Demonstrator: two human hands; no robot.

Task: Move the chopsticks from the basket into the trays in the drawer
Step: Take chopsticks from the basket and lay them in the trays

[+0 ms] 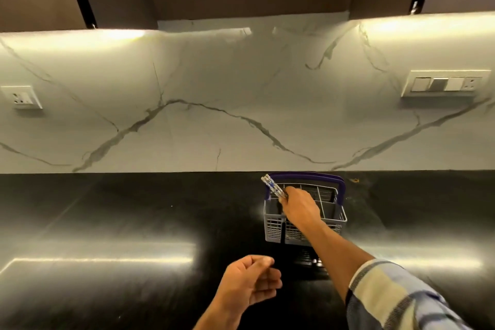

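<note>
Over the basket (305, 218) on the counter (107, 222), the right hand (300, 207) grips seemingly two chopsticks (273, 186); the left hand (250, 280) hangs half-curled, empty; next, carrying them to the unseen drawer.

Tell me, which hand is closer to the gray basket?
The right hand. It is over the basket, gripping chopsticks at its left end. The left hand is empty, nearer the person, above the black counter.
</note>
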